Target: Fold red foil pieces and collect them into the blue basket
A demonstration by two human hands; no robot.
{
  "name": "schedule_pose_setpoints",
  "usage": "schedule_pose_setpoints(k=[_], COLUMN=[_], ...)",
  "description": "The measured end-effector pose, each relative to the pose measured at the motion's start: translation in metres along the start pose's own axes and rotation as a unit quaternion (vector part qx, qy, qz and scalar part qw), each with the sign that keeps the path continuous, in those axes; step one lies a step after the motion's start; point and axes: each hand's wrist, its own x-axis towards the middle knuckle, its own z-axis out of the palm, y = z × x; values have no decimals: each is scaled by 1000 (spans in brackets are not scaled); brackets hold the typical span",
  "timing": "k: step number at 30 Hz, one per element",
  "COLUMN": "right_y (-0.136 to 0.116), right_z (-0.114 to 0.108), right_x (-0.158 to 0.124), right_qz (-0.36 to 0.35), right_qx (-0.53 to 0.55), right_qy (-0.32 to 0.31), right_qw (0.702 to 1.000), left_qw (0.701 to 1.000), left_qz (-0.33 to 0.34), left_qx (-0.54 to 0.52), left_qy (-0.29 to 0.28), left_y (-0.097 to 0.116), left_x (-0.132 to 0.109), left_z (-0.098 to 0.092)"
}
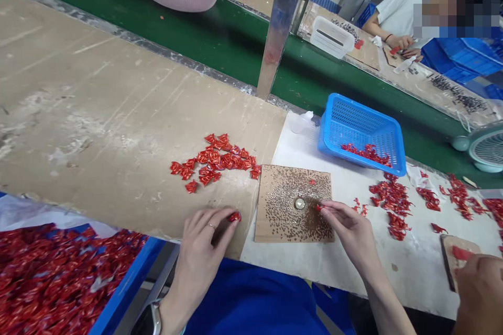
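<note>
My left hand is closed, pinching a shiny red piece between thumb and forefinger, just left of a cardboard square. Over the right part of that cardboard, my right hand pinches a small red piece at its fingertips. Brown glue-like dots cover the cardboard, and a small round pale disc sits near its middle. Another red bit lies by its upper edge. A loose cluster of red star-shaped pieces rests on the table beyond my left hand.
A blue basket holding red pieces stands beyond the cardboard, beside a small clear bottle. Red piles lie on the right. A blue crate full of red pieces is lower left. A metal post rises behind. Another person's hand is far right.
</note>
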Motion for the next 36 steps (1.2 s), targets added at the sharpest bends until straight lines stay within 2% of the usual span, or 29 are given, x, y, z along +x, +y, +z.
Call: schedule_pose_setpoints(k=[5, 11, 18, 26, 33, 36], right_y=[-10, -15, -18, -15, -23, -27], right_z=[17, 27, 33, 24, 15, 16], right_x=[4, 9, 10, 8, 8, 6], right_qz=[-8, -28, -31, 67, 145, 162], right_qx=[-3, -50, -50, 69, 191, 226], right_qy=[-15, -33, -40, -34, -68, -76], right_qw=[1000, 998, 997, 995, 968, 958], left_qw=[1000, 999, 1000, 999, 997, 998], left_qz=[4, -21, -3, 20, 35, 37], left_qx=[-18, -32, 13, 41, 71, 45], left_qy=[2, 9, 8, 10, -10, 8], left_y=[5, 17, 10, 7, 9, 9], left_x=[6, 8, 6, 9, 8, 11], left_z=[7, 6, 10, 18, 20, 17])
